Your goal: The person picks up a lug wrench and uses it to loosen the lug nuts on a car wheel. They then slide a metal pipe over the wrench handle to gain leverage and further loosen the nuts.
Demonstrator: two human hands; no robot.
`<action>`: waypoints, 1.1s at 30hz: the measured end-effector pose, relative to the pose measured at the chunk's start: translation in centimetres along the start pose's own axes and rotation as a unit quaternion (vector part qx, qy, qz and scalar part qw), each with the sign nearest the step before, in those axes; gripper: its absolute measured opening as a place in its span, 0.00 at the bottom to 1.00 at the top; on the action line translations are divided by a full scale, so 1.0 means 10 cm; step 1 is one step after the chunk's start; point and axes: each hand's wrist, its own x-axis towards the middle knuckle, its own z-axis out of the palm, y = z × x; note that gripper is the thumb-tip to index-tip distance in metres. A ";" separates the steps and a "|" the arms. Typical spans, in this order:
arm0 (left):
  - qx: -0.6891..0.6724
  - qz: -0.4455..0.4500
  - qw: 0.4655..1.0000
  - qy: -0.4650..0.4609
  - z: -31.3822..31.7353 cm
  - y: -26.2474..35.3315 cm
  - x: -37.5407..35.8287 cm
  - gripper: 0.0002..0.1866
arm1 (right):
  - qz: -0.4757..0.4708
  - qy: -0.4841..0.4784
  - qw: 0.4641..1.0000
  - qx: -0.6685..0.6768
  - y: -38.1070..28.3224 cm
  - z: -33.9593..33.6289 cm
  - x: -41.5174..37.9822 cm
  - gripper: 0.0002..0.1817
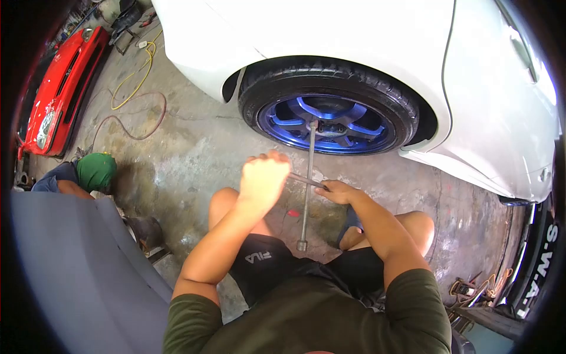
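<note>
Dark green shirt (306,301) cloth lies nearest me. Across the far side, the white car (365,29) is the largest thing, then its black tire (253,109) and blue wheel (352,112). Between that wheel and me is the cross wrench (306,212), its far socket (313,125) at the hub, its near socket (302,245) towards me. It looks like steel: stiff, moderately heavy, hard to break, perhaps slippery if oily. I judge the ends of its crossbar (303,179) best to hold, for leverage. My right hand (337,192) is closed narrowly around the right end. My left hand (265,177), at the left end, is blurred; I cannot tell how tightly it closes. My hands hide both bar ends; the socket's seat is hard to make out, and the view cuts off the car.
</note>
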 end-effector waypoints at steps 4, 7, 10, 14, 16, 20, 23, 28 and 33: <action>0.026 -0.036 0.998 -0.043 -0.03 -0.09 0.04 0.02 | 0.005 -0.020 1.000 -0.018 -0.11 -0.07 0.06 0.43; 0.129 -0.012 0.982 -0.140 -0.18 0.13 0.16 0.03 | 0.005 -0.021 1.000 -0.012 -0.11 0.00 0.13 0.44; 0.131 -0.001 0.967 -0.220 -0.14 0.22 0.27 0.04 | -0.001 -0.011 1.000 -0.024 -0.08 0.02 0.22 0.44; 0.115 0.039 0.959 -0.257 -0.09 0.14 0.31 0.07 | 0.016 -0.025 0.999 -0.035 -0.13 -0.02 0.27 0.43; 0.085 0.070 0.950 -0.292 -0.14 0.10 0.36 0.12 | 0.017 -0.047 0.999 -0.018 -0.13 -0.05 0.29 0.40; 0.034 0.109 0.947 -0.299 -0.19 0.03 0.39 0.21 | 0.026 -0.035 0.999 -0.032 0.13 0.01 0.33 0.33; 0.021 0.097 0.951 -0.294 -0.17 0.01 0.38 0.20 | 0.042 0.002 0.998 -0.050 0.27 0.11 0.34 0.30; 0.084 0.035 0.922 -0.376 -0.15 0.11 0.47 0.11 | 0.042 -0.064 0.996 -0.050 0.39 0.10 0.55 0.33; 0.130 -0.035 0.883 -0.449 -0.07 0.19 0.60 0.11 | 0.011 -0.078 0.990 -0.119 0.48 0.17 0.76 0.32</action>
